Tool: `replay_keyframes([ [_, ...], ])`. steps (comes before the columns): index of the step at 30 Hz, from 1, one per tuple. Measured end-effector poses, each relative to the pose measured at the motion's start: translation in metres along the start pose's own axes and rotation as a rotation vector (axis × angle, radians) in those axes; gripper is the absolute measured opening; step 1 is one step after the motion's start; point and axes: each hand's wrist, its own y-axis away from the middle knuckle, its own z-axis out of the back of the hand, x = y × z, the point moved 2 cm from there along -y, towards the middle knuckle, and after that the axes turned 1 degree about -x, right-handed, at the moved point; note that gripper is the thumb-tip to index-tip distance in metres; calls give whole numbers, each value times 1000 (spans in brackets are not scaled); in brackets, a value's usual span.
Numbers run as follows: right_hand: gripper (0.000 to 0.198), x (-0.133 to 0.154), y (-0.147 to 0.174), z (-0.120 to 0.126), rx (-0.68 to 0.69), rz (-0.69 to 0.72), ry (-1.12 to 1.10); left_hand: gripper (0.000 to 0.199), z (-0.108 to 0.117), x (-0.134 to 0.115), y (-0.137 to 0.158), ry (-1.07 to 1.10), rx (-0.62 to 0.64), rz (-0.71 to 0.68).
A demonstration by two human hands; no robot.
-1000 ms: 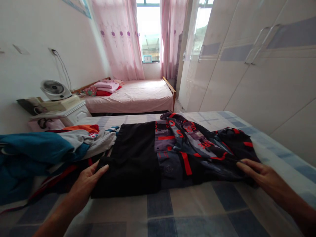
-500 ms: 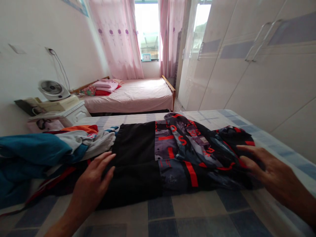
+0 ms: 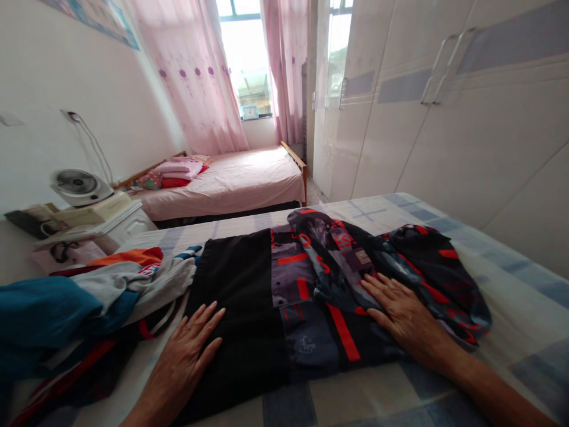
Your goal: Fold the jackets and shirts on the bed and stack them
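A black jacket [image 3: 244,320] with grey camouflage-like patches and red lettering lies spread across the checked bed cover. At its left side, my left hand [image 3: 189,347] rests open on the black cloth, fingers stretched out. My right hand [image 3: 402,311] is laid flat on the patterned part, its fingers extended near a small label. Bunched cloth with red bars [image 3: 444,284] lies to the right of that hand; whether it is a sleeve or a hood I cannot tell.
Rumpled clothes [image 3: 111,290] in teal, grey, orange and dark colours lie at the left. Beyond the checked bed [image 3: 351,210] stand a pink-covered bed [image 3: 240,175], a cabinet [image 3: 128,225] with a fan [image 3: 80,185] on top, and a white wardrobe [image 3: 422,142].
My right hand has moved left from the bunched end onto the middle of the jacket and flattened there. My left hand has come down onto the black cloth. The view has shifted slightly.
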Motion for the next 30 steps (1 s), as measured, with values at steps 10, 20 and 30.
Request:
replay_keyframes([
  [10,51,-1,-1,-4,-73,14,4,39,41,-73,-169,608,94,109],
  [20,54,-5,6,-11,-180,20,41,33,-27,-122,-337,832,56,431],
  [30,52,-5,5,-7,-167,-67,-107,55,53,-116,-280,1445,-204,325],
])
